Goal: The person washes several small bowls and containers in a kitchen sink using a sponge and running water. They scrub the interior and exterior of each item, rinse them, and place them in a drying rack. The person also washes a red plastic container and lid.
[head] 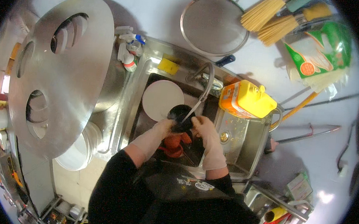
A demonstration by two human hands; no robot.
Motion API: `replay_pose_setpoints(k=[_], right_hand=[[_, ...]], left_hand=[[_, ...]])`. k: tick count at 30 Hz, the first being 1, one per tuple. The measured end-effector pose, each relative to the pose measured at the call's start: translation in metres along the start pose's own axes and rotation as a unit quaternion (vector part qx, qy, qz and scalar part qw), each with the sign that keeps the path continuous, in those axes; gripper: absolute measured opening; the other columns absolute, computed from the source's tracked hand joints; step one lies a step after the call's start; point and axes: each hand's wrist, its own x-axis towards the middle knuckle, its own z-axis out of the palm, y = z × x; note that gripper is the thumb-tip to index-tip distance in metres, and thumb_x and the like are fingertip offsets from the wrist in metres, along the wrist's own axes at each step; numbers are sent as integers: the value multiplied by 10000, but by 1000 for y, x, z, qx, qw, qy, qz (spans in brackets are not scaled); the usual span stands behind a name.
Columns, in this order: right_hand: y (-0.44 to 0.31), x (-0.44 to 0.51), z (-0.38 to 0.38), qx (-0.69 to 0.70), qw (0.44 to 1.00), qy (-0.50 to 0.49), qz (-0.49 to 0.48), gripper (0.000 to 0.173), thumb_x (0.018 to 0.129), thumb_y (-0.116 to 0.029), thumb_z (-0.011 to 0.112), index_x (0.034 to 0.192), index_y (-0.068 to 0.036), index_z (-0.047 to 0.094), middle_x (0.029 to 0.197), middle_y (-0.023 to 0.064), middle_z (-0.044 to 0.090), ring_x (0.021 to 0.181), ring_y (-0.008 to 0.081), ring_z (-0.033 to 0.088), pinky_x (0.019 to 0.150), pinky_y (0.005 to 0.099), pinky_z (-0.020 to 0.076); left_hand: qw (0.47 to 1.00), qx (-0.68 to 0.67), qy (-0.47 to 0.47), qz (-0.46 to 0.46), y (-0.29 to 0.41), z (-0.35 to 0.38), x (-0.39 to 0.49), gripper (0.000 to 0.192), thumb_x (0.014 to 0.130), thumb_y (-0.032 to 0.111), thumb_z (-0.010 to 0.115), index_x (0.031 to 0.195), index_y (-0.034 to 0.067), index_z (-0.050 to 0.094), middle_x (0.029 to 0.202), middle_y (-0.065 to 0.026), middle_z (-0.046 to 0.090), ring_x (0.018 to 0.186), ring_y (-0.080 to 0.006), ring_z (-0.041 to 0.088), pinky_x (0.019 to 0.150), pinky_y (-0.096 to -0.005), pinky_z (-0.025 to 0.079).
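Both my hands wear pale gloves. My left hand (163,129) grips the near left side of a round black bowl (176,113), and my right hand (203,128) holds its right rim. The bowl is tilted over the left basin of a steel sink (137,121). From the curved faucet (211,75) above, a stream runs down into the bowl. Behind the bowl, a white round plate or lid (161,98) lies in the basin and is partly covered by it. Reddish-brown items (173,144) sit below my hands; their exact kind is unclear.
A yellow jug (254,99) stands behind the right basin, whose drain (224,137) holds food scraps. A yellow sponge (168,66) and spray bottles (129,53) are at the back left. A large steel disc with holes (74,74) looms at left, above white buckets (78,152). A strainer (215,25) hangs behind.
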Motion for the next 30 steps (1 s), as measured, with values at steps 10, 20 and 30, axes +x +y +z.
replay_pose_setpoints(k=[10,20,30], right_hand=[[40,10,-29,245,966,77,-11,390,999,-284,590,1324,-68,585,1114,100,686,885,175,654,753,297,527],[-20,103,-19,483,875,-19,33,538,983,-330,620,1421,-46,486,1375,105,550,1226,229,522,997,406,427],[-80,186,-33,660,750,15,48,241,979,-216,611,1164,-61,616,1150,115,622,1052,262,610,857,434,560]], left_hand=[[999,-22,6,48,10,30,-16,503,1004,379,552,1329,-5,553,1321,-158,607,1178,-289,610,946,-435,525],[992,111,21,56,4,20,-13,392,967,64,546,1352,-7,525,1264,-174,625,1118,-304,637,959,-427,557],[989,110,102,18,27,-1,-30,761,867,14,623,1538,120,279,1378,-174,531,1215,-322,564,978,-477,513]])
